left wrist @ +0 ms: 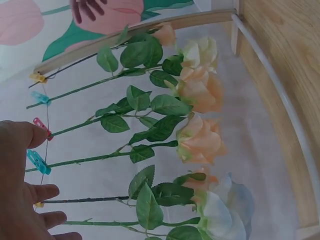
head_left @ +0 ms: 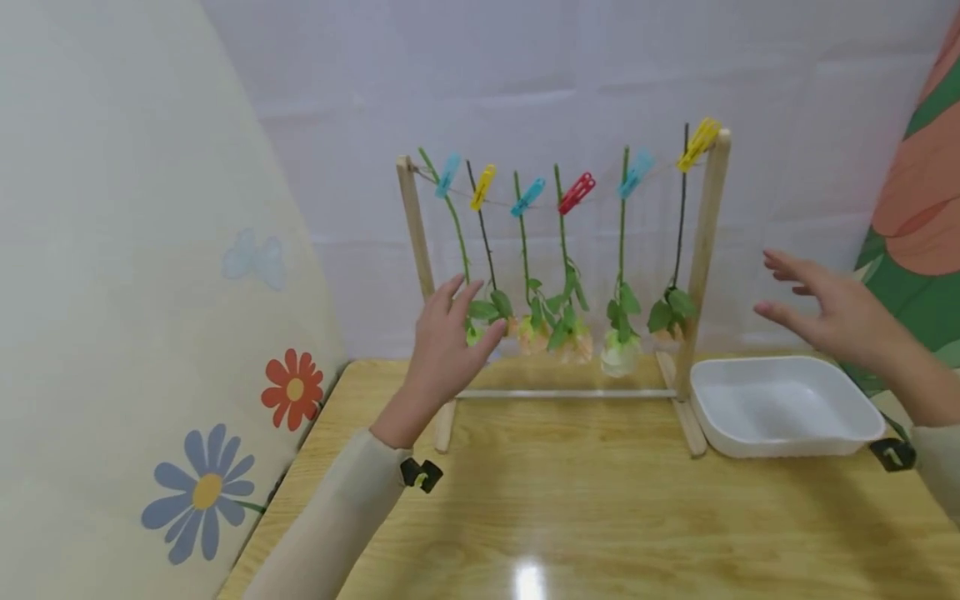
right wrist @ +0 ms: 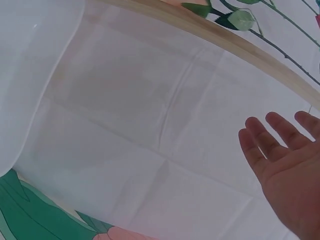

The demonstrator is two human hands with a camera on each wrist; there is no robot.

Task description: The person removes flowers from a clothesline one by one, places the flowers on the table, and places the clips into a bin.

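Several artificial roses hang head down from a string across a wooden frame (head_left: 712, 250), each stem held by a clothespin. The pins are blue, yellow and red, such as the red clothespin (head_left: 577, 193) near the middle. Peach roses (left wrist: 200, 137) and a white rose (head_left: 620, 357) show among green leaves. My left hand (head_left: 450, 342) is raised before the frame's left side, fingers spread and holding nothing; it overlaps the leftmost roses in the head view. My right hand (head_left: 840, 312) hovers right of the frame, above a white plastic basin (head_left: 787, 446), its fingers loosely extended around nothing.
The frame stands on a wooden table (head_left: 562, 500), its feet joined by a white rod (head_left: 562, 393). A white cloth (head_left: 525, 67) hangs behind. Panels with painted flowers (head_left: 292, 389) flank the table on the left and right.
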